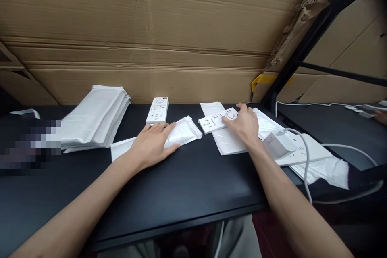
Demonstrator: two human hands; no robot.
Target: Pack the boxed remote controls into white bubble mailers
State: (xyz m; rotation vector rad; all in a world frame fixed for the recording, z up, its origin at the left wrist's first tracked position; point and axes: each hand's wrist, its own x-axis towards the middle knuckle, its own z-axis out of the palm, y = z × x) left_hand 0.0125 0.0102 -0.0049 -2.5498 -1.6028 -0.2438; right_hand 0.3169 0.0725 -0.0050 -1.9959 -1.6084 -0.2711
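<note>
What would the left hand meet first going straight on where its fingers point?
The left hand already lies on a white padded mailer; beyond it, probably the printed card, though depth is unclear.

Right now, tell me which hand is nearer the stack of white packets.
Left: the left hand rests right of the stack of white packets; the right hand lies much farther right.

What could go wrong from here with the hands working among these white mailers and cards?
The right hand rests on a printed card over a padded white mailer, and its forearm runs close to a grey plug and white cable, so it might snag them. The loose stack of mailers could slump if the left hand knocks it.
</note>
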